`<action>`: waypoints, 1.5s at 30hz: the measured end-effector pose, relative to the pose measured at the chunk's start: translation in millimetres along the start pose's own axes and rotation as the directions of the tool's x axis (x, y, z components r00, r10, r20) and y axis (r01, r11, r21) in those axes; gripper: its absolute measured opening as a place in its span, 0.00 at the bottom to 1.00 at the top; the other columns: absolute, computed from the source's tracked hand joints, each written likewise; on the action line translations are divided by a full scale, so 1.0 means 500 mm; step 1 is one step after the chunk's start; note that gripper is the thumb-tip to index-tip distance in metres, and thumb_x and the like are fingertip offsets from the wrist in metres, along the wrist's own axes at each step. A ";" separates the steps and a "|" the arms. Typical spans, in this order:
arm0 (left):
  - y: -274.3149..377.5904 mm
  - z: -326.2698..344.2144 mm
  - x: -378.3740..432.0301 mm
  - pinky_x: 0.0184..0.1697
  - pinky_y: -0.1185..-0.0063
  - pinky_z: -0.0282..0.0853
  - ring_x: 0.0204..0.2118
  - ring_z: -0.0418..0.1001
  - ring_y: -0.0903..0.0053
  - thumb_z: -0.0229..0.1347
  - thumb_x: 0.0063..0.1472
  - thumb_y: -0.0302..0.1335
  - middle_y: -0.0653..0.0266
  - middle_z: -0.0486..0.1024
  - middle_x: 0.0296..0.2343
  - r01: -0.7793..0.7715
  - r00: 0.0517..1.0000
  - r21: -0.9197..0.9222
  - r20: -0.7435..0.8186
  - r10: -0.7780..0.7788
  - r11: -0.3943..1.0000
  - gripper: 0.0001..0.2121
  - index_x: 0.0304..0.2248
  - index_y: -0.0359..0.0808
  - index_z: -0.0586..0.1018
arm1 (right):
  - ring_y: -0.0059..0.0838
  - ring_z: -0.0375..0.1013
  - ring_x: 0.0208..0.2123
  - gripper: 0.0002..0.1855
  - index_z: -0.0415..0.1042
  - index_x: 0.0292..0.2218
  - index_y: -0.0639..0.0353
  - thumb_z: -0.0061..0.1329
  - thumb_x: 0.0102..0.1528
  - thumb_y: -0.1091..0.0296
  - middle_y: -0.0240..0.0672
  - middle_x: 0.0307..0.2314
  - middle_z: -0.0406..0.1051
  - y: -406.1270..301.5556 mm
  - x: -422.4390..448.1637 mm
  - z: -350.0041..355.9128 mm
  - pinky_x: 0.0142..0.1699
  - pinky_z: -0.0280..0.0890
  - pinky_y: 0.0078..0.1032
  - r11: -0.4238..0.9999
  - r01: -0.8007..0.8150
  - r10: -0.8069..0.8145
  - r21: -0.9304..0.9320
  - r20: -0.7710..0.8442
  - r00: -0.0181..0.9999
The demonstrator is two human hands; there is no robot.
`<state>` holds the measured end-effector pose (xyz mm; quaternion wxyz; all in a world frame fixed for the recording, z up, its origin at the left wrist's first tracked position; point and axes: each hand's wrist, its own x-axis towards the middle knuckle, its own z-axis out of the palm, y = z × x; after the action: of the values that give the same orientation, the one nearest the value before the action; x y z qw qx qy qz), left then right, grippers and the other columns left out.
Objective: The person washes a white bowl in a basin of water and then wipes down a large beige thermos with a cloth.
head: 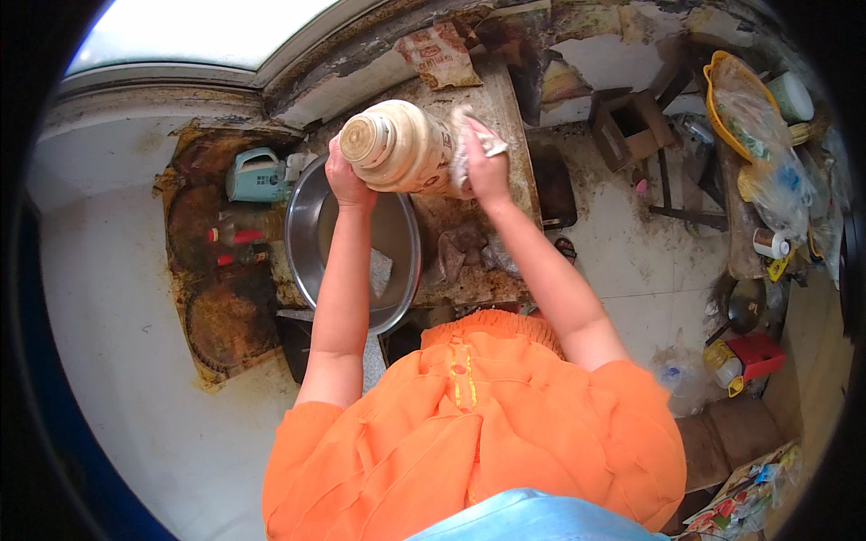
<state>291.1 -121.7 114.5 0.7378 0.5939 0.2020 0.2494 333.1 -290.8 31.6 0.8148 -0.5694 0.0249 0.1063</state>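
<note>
A cream-coloured thermos-like container (413, 145) bearing writing is held tilted on its side above the worktop, its round capped end to the left. My left hand (348, 177) grips it near the neck, the fingers partly hidden behind it. A whitish cloth (462, 145) is bunched in my right hand (488, 169) and pressed against the other end of the container. Below my left forearm stands a steel basin (411, 270) of cloudy water, with a grey-white speckled piece (381, 272) in it.
The stained worktop (473, 291) carries crumpled plastic (462, 251) and a paper bag (440, 57). At left are a light-blue pitcher-shaped appliance (254, 181) and bottles (237, 234). A cardboard box (629, 128), a yellow basket (718, 101) and a red container (756, 356) sit at right.
</note>
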 end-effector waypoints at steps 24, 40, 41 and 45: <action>-0.038 0.072 -0.024 0.37 0.81 0.62 0.29 0.64 0.82 0.46 0.61 0.32 0.67 0.62 0.29 -0.258 0.821 0.447 -0.365 0.438 0.857 0.13 0.33 0.33 0.80 | 0.44 0.60 0.40 0.30 0.64 0.50 0.50 0.52 0.43 0.71 0.44 0.40 0.58 -0.073 -0.095 0.024 0.45 0.57 0.36 0.396 0.752 -0.727 -0.528 0.321 0.608; -0.026 -0.004 -0.014 0.41 0.76 0.62 0.34 0.66 0.70 0.45 0.61 0.36 0.61 0.68 0.28 -0.292 0.910 0.593 -0.068 0.408 0.750 0.14 0.39 0.39 0.77 | 0.38 0.64 0.36 0.21 0.70 0.43 0.55 0.51 0.44 0.71 0.39 0.34 0.63 -0.184 -0.176 0.033 0.40 0.62 0.31 0.226 0.847 -0.410 -0.481 0.741 0.531; -0.026 -0.022 -0.024 0.42 0.76 0.62 0.34 0.66 0.70 0.45 0.61 0.37 0.61 0.69 0.29 -0.288 0.888 0.613 -0.118 0.445 0.736 0.15 0.41 0.39 0.75 | 0.39 0.64 0.36 0.22 0.70 0.44 0.55 0.51 0.44 0.71 0.39 0.34 0.63 -0.190 -0.185 0.035 0.41 0.62 0.32 0.281 0.831 -0.452 -0.480 0.698 0.555; 0.020 -0.004 -0.182 0.46 0.76 0.62 0.39 0.66 0.74 0.44 0.62 0.37 0.63 0.70 0.36 -0.109 0.984 0.338 -0.097 0.150 0.935 0.18 0.49 0.37 0.66 | 0.37 0.64 0.43 0.26 0.64 0.49 0.59 0.51 0.47 0.71 0.41 0.40 0.64 -0.218 -0.196 0.040 0.48 0.59 0.30 0.549 0.716 -0.415 -0.431 0.604 0.681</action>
<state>216.4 -173.8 123.7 0.5957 0.7052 0.2459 0.2957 257.9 -322.0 155.2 0.5413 -0.7463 -0.3848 -0.0451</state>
